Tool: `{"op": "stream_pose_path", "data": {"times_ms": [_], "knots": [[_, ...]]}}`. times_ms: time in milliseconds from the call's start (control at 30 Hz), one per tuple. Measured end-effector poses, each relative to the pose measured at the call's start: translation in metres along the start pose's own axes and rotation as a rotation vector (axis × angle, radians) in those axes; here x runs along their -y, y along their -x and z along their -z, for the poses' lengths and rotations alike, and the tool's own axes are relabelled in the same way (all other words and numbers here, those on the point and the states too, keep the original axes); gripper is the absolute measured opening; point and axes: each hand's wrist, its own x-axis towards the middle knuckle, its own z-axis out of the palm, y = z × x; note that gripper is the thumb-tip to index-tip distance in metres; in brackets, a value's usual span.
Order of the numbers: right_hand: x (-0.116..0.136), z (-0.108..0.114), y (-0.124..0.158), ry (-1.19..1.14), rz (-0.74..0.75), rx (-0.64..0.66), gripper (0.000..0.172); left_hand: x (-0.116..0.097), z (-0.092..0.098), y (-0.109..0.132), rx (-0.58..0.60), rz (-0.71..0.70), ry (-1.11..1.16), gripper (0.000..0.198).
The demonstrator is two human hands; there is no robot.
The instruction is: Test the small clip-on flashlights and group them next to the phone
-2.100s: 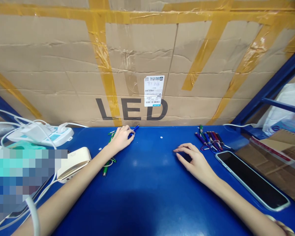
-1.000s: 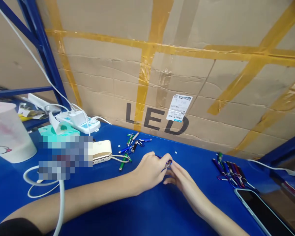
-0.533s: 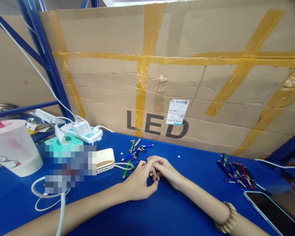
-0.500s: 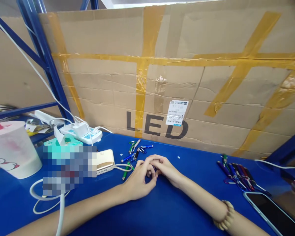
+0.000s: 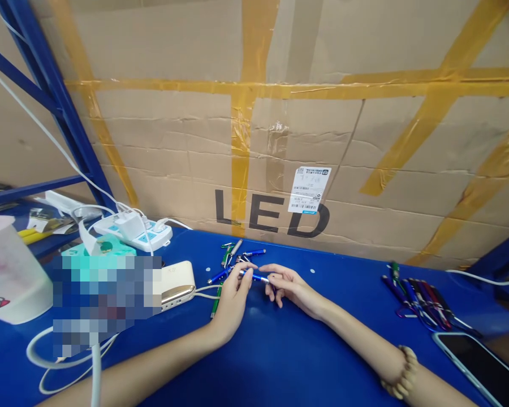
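Head view, nearest first: bead bracelet (image 5: 401, 373) on the R wrist, then L hand (image 5: 231, 299) & R hand (image 5: 292, 285), low over blue bench (image 5: 280, 353), fingers meeting around one blue pen (image 5: 255, 277).

Pen lies roughly level btw the hands, just above bench. L grip is narrow, thumb & fingers pinched on pen's near end, and appears to hold it. R hand is loose, fingers spread, not closed on it; tips at pen's far end, touching or just beside, can't tell.

Step in hand, as judged: one pen being handled btw both hands. Firm two-hand hold would call for R fingers to close on it.

Out from pen: pile of pens (image 5: 233, 261) just behind L hand; cream power bank (image 5: 178, 285) left of pile, white cable running toward it; pixelated patch hides what's left of that. Well right of pen, bundle of clip pens (image 5: 424, 302), phone (image 5: 470, 367) nearer R edge. Farther left, power strip (image 5: 131, 229) & plastic cup (image 5: 8, 282). Farthest, behind bench, cardboard box (image 5: 152, 147) w/ yellow tape, "LED" printed.
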Motion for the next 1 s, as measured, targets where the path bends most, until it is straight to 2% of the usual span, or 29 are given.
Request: {"op": "stream_pose_path", "data": {"times_ms": [200, 333, 433, 567, 800, 867, 1000], "knots": [[0.009, -0.005, 0.004, 0.192, 0.029, 0.048, 0.044, -0.012, -0.003, 0.002, 0.081, 0.036, 0.116, 0.036], [0.019, -0.008, 0.023, 0.288, 0.034, 0.085, 0.048, -0.023, -0.006, 0.008, 0.157, 0.043, 0.176, 0.037], [0.025, -0.008, 0.042, 0.304, 0.028, 0.074, 0.046, -0.033, -0.013, 0.007, 0.205, 0.038, 0.221, 0.030], [0.021, -0.002, 0.059, 0.275, 0.002, -0.059, 0.050, -0.039, -0.033, -0.004, 0.204, 0.035, 0.239, 0.024], [-0.001, 0.018, 0.081, 0.172, -0.008, -0.390, 0.051, -0.044, -0.074, -0.019, 0.219, -0.075, 0.192, 0.022], [-0.006, 0.026, 0.090, 0.151, -0.015, -0.491, 0.053, -0.044, -0.078, -0.018, 0.278, -0.112, 0.187, 0.025], [-0.012, 0.041, 0.105, 0.246, 0.006, -0.666, 0.062, -0.040, -0.076, -0.018, 0.487, -0.221, 0.221, 0.034]]}}
